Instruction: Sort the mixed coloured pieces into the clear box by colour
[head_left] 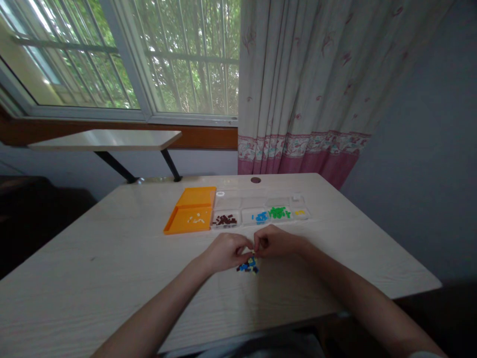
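Observation:
My left hand (229, 250) and my right hand (278, 241) meet over the front middle of the table, thumbs and forefingers pinched close together. Just below the fingertips is a small heap of mixed pieces (249, 265), blue, yellow and dark, like tiny building bricks. Anything in either pinch is too small to make out. Beyond the hands, small pieces lie sorted by colour in a clear compartment tray (240, 222): dark brown pieces (225, 220), blue pieces (261, 217), green pieces (279, 213) and a few yellow pieces (299, 213).
An opened orange case (196, 198) left of the tray holds some whitish pieces (196, 219). At the back left, a raised shelf (112, 141) stands on dark legs. A round hole (255, 180) sits near the table's far edge, below the curtain (298, 89).

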Tool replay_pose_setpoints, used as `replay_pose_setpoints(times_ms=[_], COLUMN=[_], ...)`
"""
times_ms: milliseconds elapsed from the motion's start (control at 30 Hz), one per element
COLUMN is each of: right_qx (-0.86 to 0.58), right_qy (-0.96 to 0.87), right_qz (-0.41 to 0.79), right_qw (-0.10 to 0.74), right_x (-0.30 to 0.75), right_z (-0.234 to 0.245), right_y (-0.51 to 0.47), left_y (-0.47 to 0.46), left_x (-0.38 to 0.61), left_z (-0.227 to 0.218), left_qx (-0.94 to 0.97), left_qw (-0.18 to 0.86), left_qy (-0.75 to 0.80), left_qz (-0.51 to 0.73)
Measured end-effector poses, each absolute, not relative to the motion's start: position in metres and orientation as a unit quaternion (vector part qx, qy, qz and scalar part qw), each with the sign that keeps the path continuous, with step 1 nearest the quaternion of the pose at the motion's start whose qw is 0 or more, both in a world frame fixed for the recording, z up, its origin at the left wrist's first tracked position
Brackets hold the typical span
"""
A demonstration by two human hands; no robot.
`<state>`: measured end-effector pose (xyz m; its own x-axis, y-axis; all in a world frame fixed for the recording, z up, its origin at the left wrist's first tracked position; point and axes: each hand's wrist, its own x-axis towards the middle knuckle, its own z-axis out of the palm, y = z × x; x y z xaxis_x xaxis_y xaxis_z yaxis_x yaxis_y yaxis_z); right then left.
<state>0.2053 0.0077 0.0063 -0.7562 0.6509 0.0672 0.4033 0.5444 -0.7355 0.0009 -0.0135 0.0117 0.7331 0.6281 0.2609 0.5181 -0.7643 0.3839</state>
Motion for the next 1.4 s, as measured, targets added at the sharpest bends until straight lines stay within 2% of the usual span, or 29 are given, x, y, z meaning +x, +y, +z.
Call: replay_pose_setpoints(times_ms=[300, 600, 967, 1167, 1400], right_qx=[-0.318, -0.330, -0.315, -0.315, -0.317], right_qy=[-0.860, -0.863, -0.877, -0.878, -0.884], right_qz=[0.366, 0.373, 0.356, 0.353, 0.335], right_qw=[0.159, 0.082, 0.067, 0.067, 0.070], right_x=[0.208, 0.214, 0.213, 0.212, 0.211], right_z=[0.013, 0.014, 0.008, 0.012, 0.013], right_y=[0.009, 0.016, 0.013, 0.012, 0.012], left_y=[-0.013, -0.004, -0.006, 0.002, 0.038], left_x=[0.000, -0.015, -0.016, -0.024, -0.093], left_z=[0.015, 0.017, 0.019, 0.022, 0.032], left_qx=[0.914, 0.828, 0.814, 0.841, 0.815], left_qw=[0.145, 0.013, -0.058, -0.053, -0.063], left_qy=[0.316, 0.368, 0.365, 0.371, 0.558], left_qz=[0.211, 0.422, 0.448, 0.390, 0.139])
